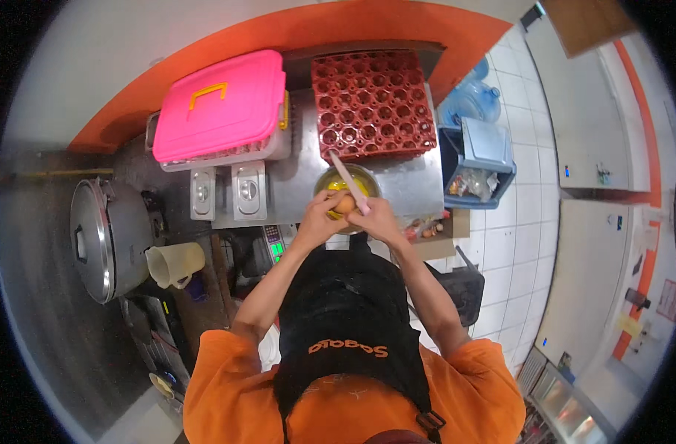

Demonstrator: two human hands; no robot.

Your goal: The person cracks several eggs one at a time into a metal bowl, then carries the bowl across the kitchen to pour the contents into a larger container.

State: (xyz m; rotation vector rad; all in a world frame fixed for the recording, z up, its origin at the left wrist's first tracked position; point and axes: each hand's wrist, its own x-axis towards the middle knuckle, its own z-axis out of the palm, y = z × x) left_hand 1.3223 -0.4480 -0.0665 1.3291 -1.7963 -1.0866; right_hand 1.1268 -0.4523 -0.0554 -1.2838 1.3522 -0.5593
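A brown egg [345, 205] is held over a metal bowl [376, 180], with my left hand [320, 220] closed around its left side. My right hand [378, 221] grips the pink handle of a knife [348, 178], its pale blade pointing up and away from me. The right thumb and fingers are also at the egg's near side. Whether the shell is cracked cannot be made out. Yellow egg yolks [336, 183] lie in the bowl, partly hidden by my hands and the blade.
Stacked red egg trays [374, 102] and a pink-lidded plastic box [221, 105] stand at the back of the steel table [293, 191]. Two lidded steel pans [249, 191] sit left. Rightward are a blue waste bin [485, 144] and a cardboard box [455, 223]. A large pot [116, 238] and jug [174, 263] stand left.
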